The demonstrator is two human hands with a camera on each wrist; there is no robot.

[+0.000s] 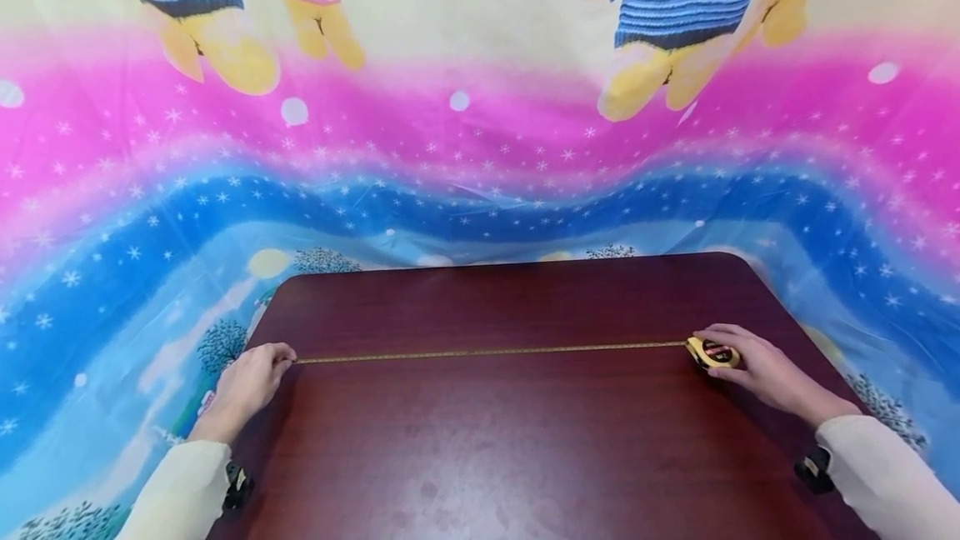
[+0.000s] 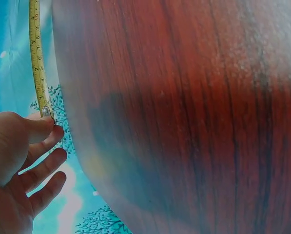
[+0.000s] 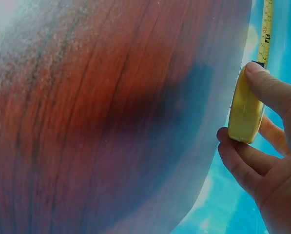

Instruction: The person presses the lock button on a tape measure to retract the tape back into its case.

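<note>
A yellow tape measure [image 1: 716,353] with a dark round label is gripped between the thumb and fingers of my right hand [image 1: 768,372]. Its narrow yellow blade [image 1: 480,352] runs out straight and nearly level across the view to my left hand [image 1: 249,388], which pinches the free end. The left wrist view shows the metal end hook [image 2: 46,112] at the thumb and index finger, the other fingers spread apart. In the right wrist view the thumb lies near the blade's mouth on the case [image 3: 245,109], with fingertips under its lower edge.
Beneath the blade is a dark red wooden table [image 1: 480,440] with rounded corners. A colourful cloth backdrop [image 1: 480,132] surrounds its far and side edges. Black wrist devices sit at the left cuff [image 1: 237,486] and right cuff [image 1: 814,469].
</note>
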